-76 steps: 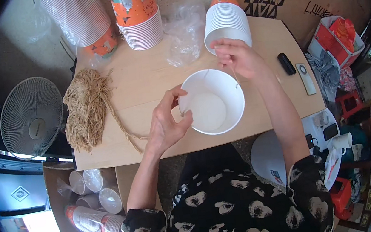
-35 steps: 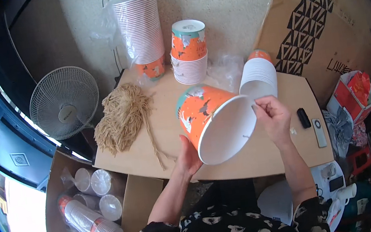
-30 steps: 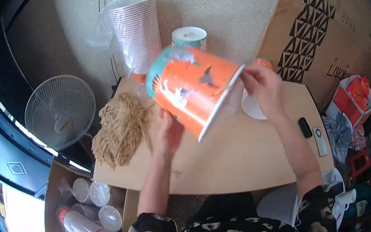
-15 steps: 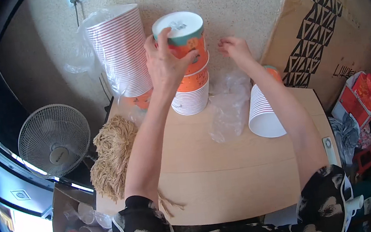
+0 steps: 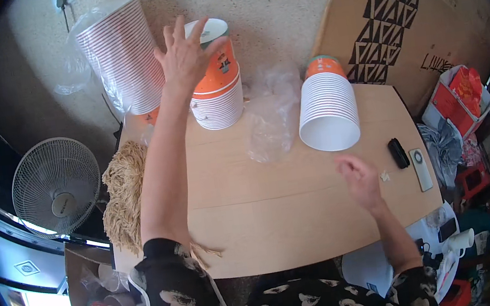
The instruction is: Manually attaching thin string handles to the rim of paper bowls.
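Note:
With fingers spread wide, my left hand (image 5: 185,56) is at the upper left side of an upside-down stack of paper tubs (image 5: 218,104). The stack stands upright; its top tub is orange with a teal band and white base, and white rims show below. My left hand partly covers the top tub; I cannot tell whether it touches it. My right hand (image 5: 361,180) hovers over the right of the table, fingers curled in, with nothing seen in them. Above it, a second tub stack (image 5: 327,103) lies on its side, its white open mouth towards me.
A crumpled clear plastic bag (image 5: 271,116) lies between the stacks. At left are a tall bagged tub stack (image 5: 123,58), a bundle of tan cords (image 5: 125,195) and a fan (image 5: 56,188). A black case (image 5: 398,153) and white remote (image 5: 421,169) lie right; a large carton (image 5: 357,23) leans behind.
My right hand has moved from beside the upright stack down towards me, over the right of the table. My left hand has loosened from the top tub, fingers spreading. The view has shifted.

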A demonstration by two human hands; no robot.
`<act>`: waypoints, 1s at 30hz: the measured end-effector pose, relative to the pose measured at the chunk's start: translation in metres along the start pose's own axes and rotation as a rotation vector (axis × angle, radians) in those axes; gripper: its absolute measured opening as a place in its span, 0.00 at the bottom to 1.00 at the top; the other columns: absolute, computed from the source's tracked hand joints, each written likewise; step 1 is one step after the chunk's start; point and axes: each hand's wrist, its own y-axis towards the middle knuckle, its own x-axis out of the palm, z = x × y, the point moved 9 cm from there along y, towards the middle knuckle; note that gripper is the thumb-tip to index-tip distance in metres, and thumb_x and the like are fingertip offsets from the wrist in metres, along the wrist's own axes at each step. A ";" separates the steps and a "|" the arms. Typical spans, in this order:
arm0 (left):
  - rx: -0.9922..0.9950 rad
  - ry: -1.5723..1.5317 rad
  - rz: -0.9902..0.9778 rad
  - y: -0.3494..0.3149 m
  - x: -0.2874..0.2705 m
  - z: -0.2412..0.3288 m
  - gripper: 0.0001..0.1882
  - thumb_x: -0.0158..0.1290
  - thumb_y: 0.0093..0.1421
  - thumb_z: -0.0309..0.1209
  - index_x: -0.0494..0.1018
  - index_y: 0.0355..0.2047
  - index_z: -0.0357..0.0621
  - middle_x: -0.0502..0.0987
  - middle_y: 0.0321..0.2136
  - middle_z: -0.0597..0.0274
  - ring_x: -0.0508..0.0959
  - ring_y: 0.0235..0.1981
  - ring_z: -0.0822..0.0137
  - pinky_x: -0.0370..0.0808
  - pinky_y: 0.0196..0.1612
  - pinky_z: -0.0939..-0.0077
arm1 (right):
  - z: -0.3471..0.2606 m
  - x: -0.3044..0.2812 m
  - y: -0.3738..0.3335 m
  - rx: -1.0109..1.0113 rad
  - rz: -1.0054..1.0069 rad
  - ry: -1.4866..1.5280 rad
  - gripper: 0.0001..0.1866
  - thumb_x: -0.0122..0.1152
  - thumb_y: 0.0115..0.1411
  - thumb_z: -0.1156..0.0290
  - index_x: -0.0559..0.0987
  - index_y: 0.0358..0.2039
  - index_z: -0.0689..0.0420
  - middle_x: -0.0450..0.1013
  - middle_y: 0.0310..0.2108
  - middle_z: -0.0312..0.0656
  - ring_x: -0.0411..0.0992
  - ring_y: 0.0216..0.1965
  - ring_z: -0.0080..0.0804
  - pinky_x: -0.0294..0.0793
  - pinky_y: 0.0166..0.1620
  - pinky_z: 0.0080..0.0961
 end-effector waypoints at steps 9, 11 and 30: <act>0.133 0.065 0.146 -0.037 0.006 0.039 0.33 0.48 0.67 0.58 0.63 0.68 0.59 0.54 0.70 0.46 0.51 0.71 0.38 0.51 0.66 0.27 | 0.068 0.007 -0.066 0.151 0.161 0.224 0.06 0.57 0.66 0.79 0.81 0.40 0.61 0.76 0.33 0.34 0.73 0.33 0.19 0.75 0.37 0.20; 0.241 -0.238 0.159 -0.075 0.008 0.086 0.24 0.59 0.64 0.42 0.70 0.57 0.47 0.69 0.58 0.47 0.68 0.61 0.45 0.67 0.59 0.45 | 0.105 -0.013 -0.046 0.158 0.307 0.229 0.02 0.58 0.66 0.78 0.78 0.38 0.62 0.74 0.31 0.33 0.72 0.31 0.20 0.74 0.35 0.21; -0.136 -0.680 -0.107 -0.191 0.092 0.201 0.09 0.63 0.57 0.29 0.76 0.31 0.37 0.81 0.24 0.55 0.82 0.27 0.64 0.78 0.33 0.69 | 0.160 -0.029 0.011 0.153 0.731 0.143 0.09 0.63 0.65 0.68 0.72 0.35 0.58 0.72 0.25 0.36 0.70 0.26 0.25 0.72 0.32 0.28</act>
